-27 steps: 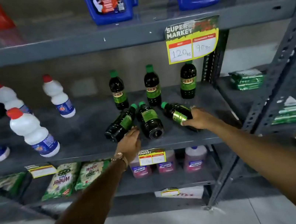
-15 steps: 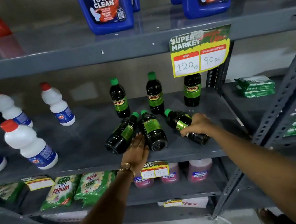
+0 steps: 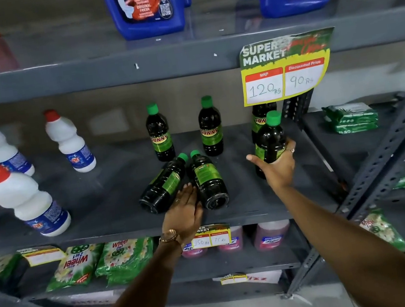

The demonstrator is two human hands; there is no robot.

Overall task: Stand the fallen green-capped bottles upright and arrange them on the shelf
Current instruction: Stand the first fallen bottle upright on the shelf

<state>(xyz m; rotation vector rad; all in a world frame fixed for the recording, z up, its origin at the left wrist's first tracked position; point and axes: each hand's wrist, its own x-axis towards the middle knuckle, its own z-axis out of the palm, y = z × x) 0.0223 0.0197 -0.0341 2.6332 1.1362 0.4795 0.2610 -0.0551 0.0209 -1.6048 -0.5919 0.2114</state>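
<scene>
Two dark green-capped bottles lie on the grey middle shelf [image 3: 102, 195]: one fallen bottle [image 3: 164, 184] on the left, the other fallen bottle [image 3: 208, 179] beside it, caps pointing back. My left hand [image 3: 183, 209] rests flat with fingers apart against their bases. My right hand [image 3: 276, 165] grips a third green-capped bottle [image 3: 269, 140], held upright just above the shelf. Behind stand three upright bottles: the left one [image 3: 159, 133], the middle one [image 3: 210, 127], and the right one [image 3: 259, 117], partly hidden by the held bottle and a price tag.
White red-capped bottles [image 3: 27, 199] stand to the left on the same shelf. A yellow price tag [image 3: 286, 71] hangs from the upper shelf, which carries blue jugs [image 3: 146, 5]. A slotted steel upright [image 3: 384, 167] runs at the right; green packets [image 3: 352, 117] lie beyond it.
My right hand has lifted the rightmost fallen bottle and turned it upright. My left hand stayed by the bases of the two lying bottles. The camera moved closer.
</scene>
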